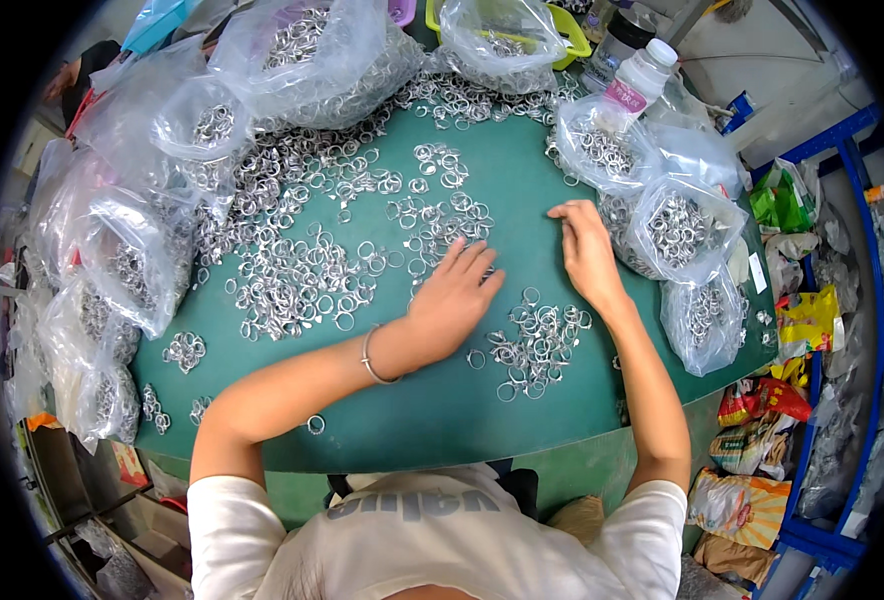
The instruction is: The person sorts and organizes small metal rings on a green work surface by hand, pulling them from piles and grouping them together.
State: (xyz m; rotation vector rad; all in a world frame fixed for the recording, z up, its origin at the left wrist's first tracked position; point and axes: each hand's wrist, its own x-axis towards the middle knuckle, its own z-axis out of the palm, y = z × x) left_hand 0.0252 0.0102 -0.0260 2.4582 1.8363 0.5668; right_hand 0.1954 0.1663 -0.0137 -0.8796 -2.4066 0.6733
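Several loose heaps of silver-coloured metal rings lie on the green tabletop. My left hand is palm down in the middle, fingers spread, its fingertips at the lower edge of a small ring pile. A bangle circles my left wrist. To the right, my right hand is bent leftward above the tabletop, thumb apart from the fingers and nothing visible between them. Below and between the hands is another ring heap. A broader ring heap spreads left of my left hand.
Clear plastic bags of rings line the left side, the back and the right side. A white bottle stands at the back right, beside a dark jar. A blue metal rack with packets stands right of the table.
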